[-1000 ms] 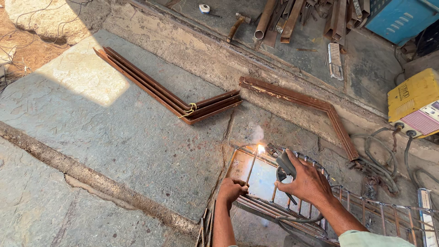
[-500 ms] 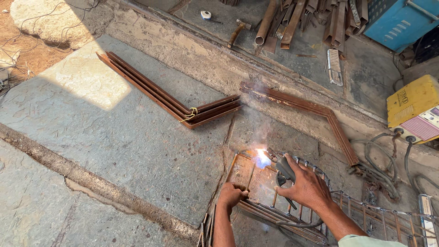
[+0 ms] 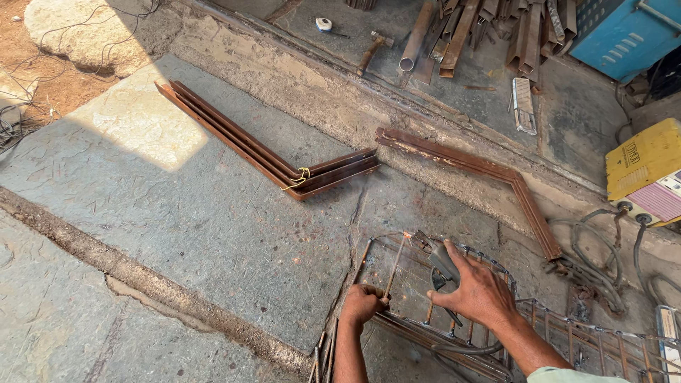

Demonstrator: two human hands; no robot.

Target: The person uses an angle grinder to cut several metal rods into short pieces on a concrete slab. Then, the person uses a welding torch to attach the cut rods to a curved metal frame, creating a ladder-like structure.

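My right hand grips a welding electrode holder whose tip sits over the corner of a rebar cage lying on the stone floor. A thin welding rod slants from the holder's jaw toward my left hand. That hand is closed around the rod's lower end, beside a rusty bar of the cage. No arc is burning; only a small glow shows at the joint.
Bent rusty angle irons lie stacked on the slab to the upper left; another bent piece lies upper right. A yellow welding machine with cables sits at right. Pipes, a hammer and a blue box are beyond the step.
The bright welding arc and smoke seen half a second ago have gone out. Both hands stay at the same corner of the cage, barely shifted.
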